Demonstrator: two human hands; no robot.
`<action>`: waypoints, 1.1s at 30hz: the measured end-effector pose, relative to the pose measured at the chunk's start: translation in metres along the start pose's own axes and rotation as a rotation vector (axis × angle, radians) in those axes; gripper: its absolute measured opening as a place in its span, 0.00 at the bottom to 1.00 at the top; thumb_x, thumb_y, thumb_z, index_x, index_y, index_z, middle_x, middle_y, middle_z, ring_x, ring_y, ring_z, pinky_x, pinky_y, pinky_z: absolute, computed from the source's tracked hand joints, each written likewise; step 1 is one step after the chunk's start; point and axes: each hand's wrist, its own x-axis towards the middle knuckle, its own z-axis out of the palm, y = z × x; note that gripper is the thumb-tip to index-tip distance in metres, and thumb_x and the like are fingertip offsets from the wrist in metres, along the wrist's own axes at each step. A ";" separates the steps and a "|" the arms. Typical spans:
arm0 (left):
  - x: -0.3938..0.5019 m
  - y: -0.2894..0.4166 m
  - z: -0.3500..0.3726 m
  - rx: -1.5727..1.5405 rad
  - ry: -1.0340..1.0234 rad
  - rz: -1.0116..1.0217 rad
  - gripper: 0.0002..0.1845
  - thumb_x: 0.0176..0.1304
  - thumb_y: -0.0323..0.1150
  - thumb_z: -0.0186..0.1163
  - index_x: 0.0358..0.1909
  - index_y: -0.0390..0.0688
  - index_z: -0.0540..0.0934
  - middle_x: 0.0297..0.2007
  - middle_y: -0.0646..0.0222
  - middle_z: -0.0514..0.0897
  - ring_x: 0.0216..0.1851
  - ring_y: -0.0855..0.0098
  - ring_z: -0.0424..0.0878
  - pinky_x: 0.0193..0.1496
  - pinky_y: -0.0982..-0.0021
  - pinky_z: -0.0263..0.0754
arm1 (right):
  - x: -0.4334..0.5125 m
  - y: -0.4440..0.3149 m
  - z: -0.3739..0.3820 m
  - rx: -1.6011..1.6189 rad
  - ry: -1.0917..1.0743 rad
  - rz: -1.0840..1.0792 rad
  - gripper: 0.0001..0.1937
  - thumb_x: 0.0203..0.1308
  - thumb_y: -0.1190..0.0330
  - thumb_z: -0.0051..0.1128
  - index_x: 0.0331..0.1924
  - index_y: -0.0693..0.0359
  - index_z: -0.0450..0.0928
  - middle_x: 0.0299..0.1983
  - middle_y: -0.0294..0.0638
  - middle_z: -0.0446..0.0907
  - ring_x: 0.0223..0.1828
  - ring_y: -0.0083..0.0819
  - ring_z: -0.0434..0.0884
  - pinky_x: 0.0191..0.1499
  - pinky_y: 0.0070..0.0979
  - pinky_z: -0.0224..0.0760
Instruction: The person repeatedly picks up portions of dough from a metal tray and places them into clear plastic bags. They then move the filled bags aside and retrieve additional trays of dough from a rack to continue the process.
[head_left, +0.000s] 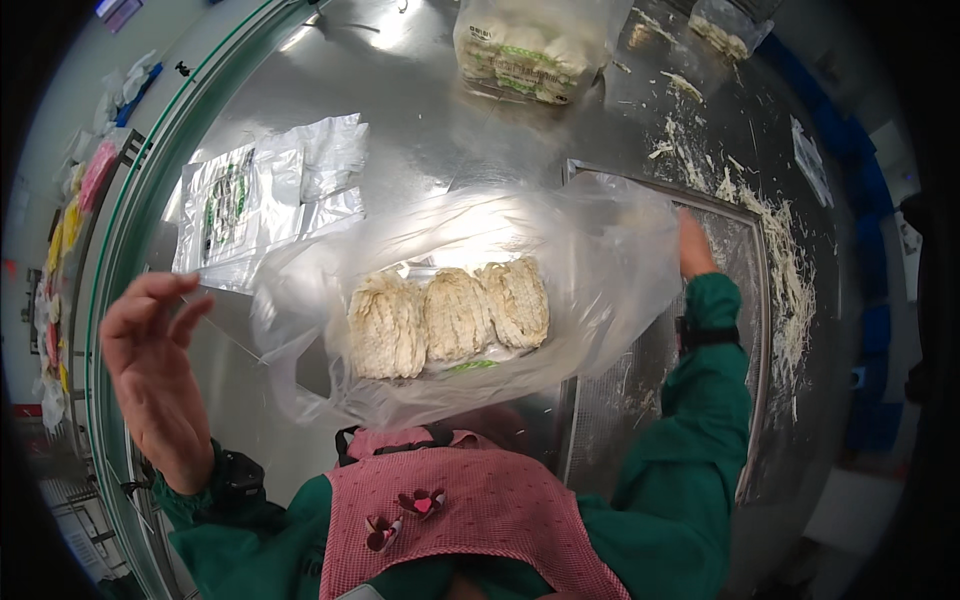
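A clear plastic bag (600, 255) lies wide in front of me, its mouth spread. Three pale bundles of dried noodle-like food (457, 315) sit side by side inside it. Raised at the left, my left hand (157, 367) has its fingers parted and curved close to the bag's left edge; no firm hold shows. My right hand (694, 244) is at the bag's right edge, its fingers mostly hidden behind the film, so its grip cannot be made out.
Flat printed plastic bags (232, 202) lie at the left. A filled printed bag (525, 56) stands at the back, a smaller bag (724, 34) beyond. A metal-framed mesh tray (761, 300) is at the right, beside scattered pale shreds (791, 285) on the steel table (420, 112).
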 end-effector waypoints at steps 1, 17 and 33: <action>0.003 0.004 0.001 0.015 0.006 0.151 0.34 0.66 0.61 0.53 0.59 0.42 0.67 0.54 0.53 0.73 0.58 0.60 0.74 0.62 0.53 0.68 | -0.019 -0.016 -0.025 -0.057 0.058 0.158 0.34 0.40 0.58 0.76 0.51 0.70 0.74 0.46 0.57 0.81 0.49 0.49 0.82 0.51 0.41 0.76; -0.052 -0.121 0.082 0.791 -1.143 0.548 0.25 0.47 0.47 0.72 0.37 0.36 0.78 0.38 0.61 0.76 0.45 0.59 0.76 0.43 0.63 0.76 | -0.179 -0.211 0.093 0.826 -0.530 0.124 0.30 0.60 0.59 0.64 0.58 0.75 0.69 0.49 0.50 0.80 0.49 0.33 0.80 0.50 0.30 0.74; -0.071 -0.207 0.170 0.420 -0.863 0.635 0.16 0.61 0.35 0.54 0.49 0.39 0.77 0.43 0.55 0.75 0.47 0.54 0.75 0.49 0.58 0.75 | -0.190 -0.207 -0.009 -0.719 -0.271 -0.208 0.17 0.56 0.60 0.63 0.42 0.66 0.78 0.40 0.57 0.82 0.43 0.52 0.81 0.46 0.42 0.74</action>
